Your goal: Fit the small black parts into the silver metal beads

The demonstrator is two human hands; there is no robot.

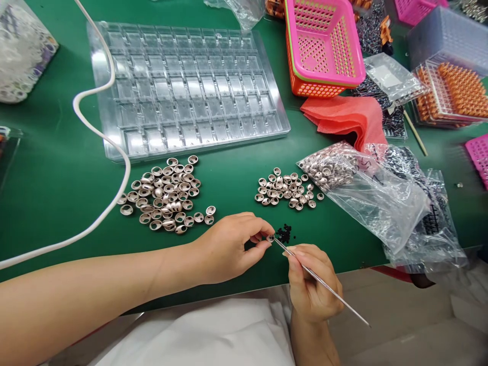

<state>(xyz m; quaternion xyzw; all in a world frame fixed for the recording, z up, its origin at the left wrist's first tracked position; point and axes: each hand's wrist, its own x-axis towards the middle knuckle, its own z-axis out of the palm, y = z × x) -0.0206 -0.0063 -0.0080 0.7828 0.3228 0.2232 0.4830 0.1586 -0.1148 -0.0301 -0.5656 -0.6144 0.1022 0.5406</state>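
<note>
My left hand (238, 246) pinches a small silvery metal ring-shaped part (270, 238) between thumb and fingertips, close above the green table. With my right hand (314, 282) I grip a thin metal rod-like tool (335, 295), perhaps tweezers. Its tip meets the small part. Just beyond the tip lies a little heap of tiny black pieces (284, 234). A pile of larger silvery rings (168, 195) spreads to the left of my left hand. Smaller silvery rings (284, 189) are scattered ahead of both hands.
A clear compartment tray (190, 91) lies at the back, with a white cable (95, 132) across its left side. Stacked pink and orange baskets (324, 46), a red cloth (346, 117) and a plastic bag of small rings (331, 165) are on the right. The table's front edge runs beneath my hands.
</note>
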